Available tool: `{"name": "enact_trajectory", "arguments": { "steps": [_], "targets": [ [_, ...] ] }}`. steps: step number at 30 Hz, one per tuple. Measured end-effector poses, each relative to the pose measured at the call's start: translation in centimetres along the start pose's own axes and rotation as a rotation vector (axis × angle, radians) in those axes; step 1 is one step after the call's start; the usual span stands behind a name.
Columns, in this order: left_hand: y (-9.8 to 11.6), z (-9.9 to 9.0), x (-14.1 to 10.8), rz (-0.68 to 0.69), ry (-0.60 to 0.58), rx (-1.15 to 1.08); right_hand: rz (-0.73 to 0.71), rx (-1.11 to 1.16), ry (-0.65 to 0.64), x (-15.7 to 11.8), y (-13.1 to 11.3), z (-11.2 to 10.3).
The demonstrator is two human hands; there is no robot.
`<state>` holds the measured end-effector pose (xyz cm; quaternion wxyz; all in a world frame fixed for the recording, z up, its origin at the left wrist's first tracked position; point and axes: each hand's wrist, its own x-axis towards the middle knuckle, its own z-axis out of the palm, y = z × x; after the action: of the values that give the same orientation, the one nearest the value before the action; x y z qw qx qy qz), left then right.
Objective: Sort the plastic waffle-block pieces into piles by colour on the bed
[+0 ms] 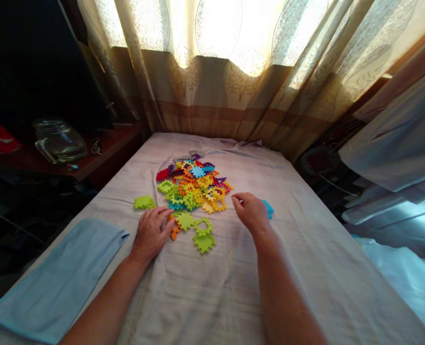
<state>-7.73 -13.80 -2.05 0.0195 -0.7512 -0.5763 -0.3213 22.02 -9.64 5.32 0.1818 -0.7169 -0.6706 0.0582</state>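
Note:
A heap of colourful interlocking puzzle tiles (198, 184) with notched edges lies on a sheet. My left hand (153, 227) rests at its near left, fingers apart, the tips beside an orange notched tile (175, 229) that they partly cover. A joined strip of green tiles (186, 221) runs from there to a lower green tile (204, 242). Left of that hand lies another green tile (143, 202). My right hand (250, 211) is closed to the right of the heap, its fingers curled together; what they hold, if anything, is hidden. A blue tile (268, 209) shows just behind it.
The tiles lie on a bed-like surface with a pale sheet (212, 297). A folded light-blue cloth (61, 273) is at the left. Beyond it, a glass jug (59, 140) stands on a dark wooden table (86, 165). Curtains (212, 91) hang along the far edge.

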Motion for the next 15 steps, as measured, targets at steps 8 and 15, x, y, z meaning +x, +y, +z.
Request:
{"name": "enact_trajectory", "arguments": {
  "steps": [8, 15],
  "targets": [
    [-0.3, 0.8, -0.3, -0.033, -0.075, 0.074, -0.456, -0.047, -0.246, -2.8, -8.3, 4.7],
    [0.1, 0.7, -0.3, -0.052, -0.085, 0.036, -0.367, -0.066, -0.188, -1.7, -8.1, 5.9]
  ]
}}
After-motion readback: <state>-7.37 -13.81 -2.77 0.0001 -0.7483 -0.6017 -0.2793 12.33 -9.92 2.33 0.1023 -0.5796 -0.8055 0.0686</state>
